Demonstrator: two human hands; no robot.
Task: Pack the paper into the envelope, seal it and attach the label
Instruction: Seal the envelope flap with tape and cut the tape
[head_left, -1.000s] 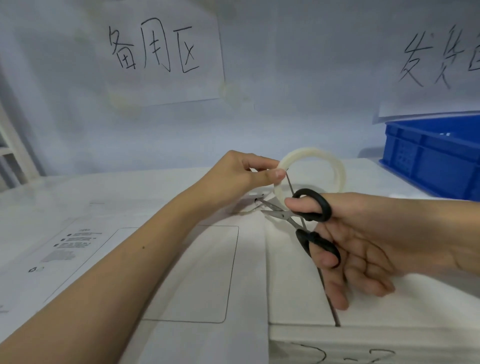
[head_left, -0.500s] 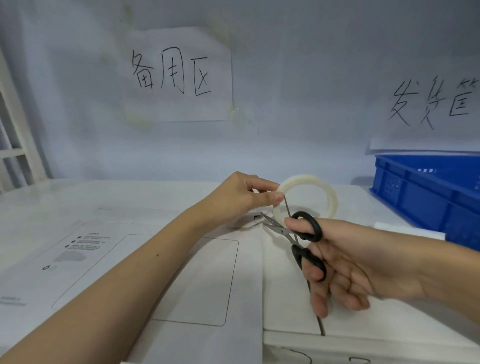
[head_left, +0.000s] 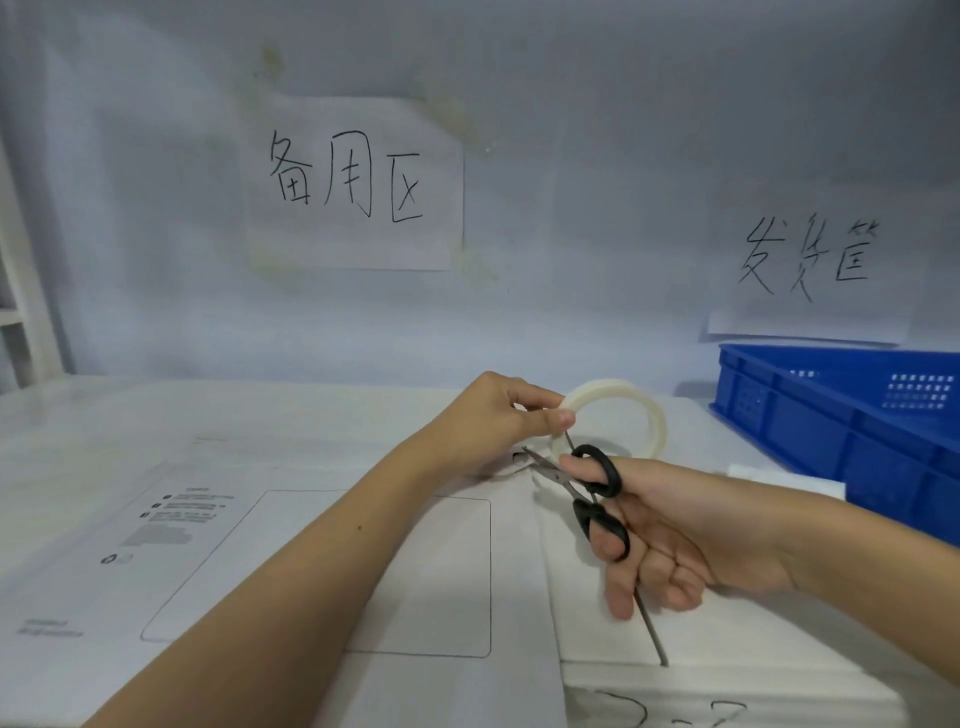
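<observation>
A large white envelope (head_left: 260, 530) with a printed rectangle and small text lies flat on the table, under my left forearm. My left hand (head_left: 498, 421) pinches the edge of a pale roll of tape (head_left: 623, 410), held upright just above the envelope's far right corner. My right hand (head_left: 670, 540) grips black-handled scissors (head_left: 592, 488); the blades point left, slightly apart, right below the left fingers. Any pulled-out strip of tape is too clear to see.
A blue plastic crate (head_left: 841, 431) stands at the right against the wall. White foam blocks (head_left: 727, 665) with a dark seam lie under my right hand. Two handwritten paper signs (head_left: 358, 182) hang on the wall. A white shelf frame (head_left: 21, 312) rises at the far left.
The view has tilted upward, so hands and table sit lower in frame. Both hands keep the same hold; the scissor blades stay close under the tape roll.
</observation>
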